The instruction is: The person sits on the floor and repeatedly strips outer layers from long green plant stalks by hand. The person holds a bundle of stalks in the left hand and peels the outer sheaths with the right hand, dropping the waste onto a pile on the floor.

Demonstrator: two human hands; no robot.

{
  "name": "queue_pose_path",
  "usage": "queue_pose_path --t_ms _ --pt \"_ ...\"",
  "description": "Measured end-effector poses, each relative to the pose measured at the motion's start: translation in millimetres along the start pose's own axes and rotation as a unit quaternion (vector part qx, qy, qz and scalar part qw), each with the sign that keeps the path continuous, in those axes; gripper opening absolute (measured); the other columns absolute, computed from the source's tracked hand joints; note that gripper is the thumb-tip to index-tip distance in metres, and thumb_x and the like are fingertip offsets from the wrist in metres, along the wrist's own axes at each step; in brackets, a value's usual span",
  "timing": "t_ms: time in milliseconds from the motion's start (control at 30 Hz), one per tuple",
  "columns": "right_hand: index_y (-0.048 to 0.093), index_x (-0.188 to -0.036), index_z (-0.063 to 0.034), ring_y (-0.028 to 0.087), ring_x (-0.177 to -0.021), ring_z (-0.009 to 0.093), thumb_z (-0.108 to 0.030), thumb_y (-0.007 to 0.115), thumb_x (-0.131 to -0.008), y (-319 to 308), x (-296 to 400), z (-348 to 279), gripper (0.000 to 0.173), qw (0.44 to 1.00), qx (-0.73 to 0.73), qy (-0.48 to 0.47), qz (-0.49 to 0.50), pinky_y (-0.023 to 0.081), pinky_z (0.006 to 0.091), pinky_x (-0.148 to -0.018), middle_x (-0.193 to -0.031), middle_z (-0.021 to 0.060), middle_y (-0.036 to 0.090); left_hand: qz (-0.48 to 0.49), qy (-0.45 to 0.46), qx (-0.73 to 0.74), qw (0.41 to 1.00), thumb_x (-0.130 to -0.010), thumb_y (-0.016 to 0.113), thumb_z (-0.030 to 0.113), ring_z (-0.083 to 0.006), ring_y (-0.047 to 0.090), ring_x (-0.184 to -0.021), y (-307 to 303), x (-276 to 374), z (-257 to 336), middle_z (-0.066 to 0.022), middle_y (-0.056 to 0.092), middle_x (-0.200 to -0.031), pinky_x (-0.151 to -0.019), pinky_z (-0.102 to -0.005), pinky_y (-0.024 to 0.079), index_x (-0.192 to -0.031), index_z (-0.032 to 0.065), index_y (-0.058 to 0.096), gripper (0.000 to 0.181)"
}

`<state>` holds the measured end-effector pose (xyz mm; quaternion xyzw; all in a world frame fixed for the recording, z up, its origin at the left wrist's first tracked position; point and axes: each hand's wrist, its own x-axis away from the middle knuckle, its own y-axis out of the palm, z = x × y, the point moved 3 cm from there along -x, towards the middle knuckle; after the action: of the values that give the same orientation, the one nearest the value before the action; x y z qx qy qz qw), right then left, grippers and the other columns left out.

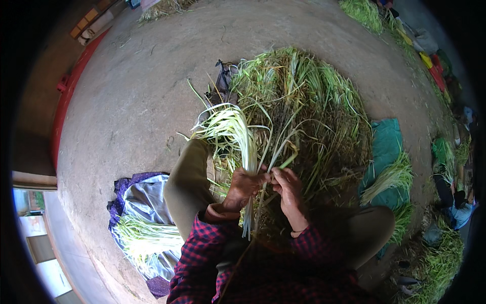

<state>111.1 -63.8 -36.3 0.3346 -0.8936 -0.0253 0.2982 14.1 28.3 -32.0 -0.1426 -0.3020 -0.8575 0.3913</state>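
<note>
My left hand (240, 187) is closed around a bundle of long pale green-and-white leafy stalks (247, 148); their leaves droop to the upper left and their white ends hang below the fist. Just to its right, my right hand (289, 186) pinches a few separate stalks (280, 152) between thumb and fingers, close to the left thumb. Beyond both hands spreads a large heap of green and brown leafy stalks (303, 95) on the floor. Which stalks each fingertip touches is partly hidden.
To the left, pale stalks (152, 237) lie on a silver and purple sheet (146, 201). At right, another bunch (387, 182) rests on a green cloth (385, 133). More green heaps (436, 262) line the right side. A person's hand (387, 3) shows at the upper right.
</note>
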Motion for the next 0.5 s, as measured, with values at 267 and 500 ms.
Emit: queue_pose_path --t_ms 267,500 --pt "0.057 -0.095 0.0002 0.047 -0.063 0.007 -0.007 0.053 -0.085 -15.4 79.1 -22.9 0.012 0.974 0.094 -0.142 -0.148 0.039 0.0205 -0.055 -0.077 0.002 0.055 0.079 -0.003 0.064 0.995 -0.076 0.062 0.001 -0.0074 0.04 -0.035 -2.1 -4.6 5.7 -0.0089 0.062 -0.067 -0.032 -0.0207 0.031 -0.102 0.0031 0.054 0.026" --pt "0.055 -0.09 0.0029 0.05 -0.057 0.01 -0.003 0.051 -0.084 -48.6 118.1 -39.3 0.009 0.977 0.033 -0.102 -0.185 0.041 0.0226 -0.051 -0.085 0.0099 0.057 0.053 -0.02 0.099 0.993 -0.079 0.06 0.005 -0.0071 0.04 -0.038 -5.1 -3.9 21.7 -0.0077 0.061 -0.076 -0.035 -0.0196 0.03 -0.108 0.0052 0.049 0.03"
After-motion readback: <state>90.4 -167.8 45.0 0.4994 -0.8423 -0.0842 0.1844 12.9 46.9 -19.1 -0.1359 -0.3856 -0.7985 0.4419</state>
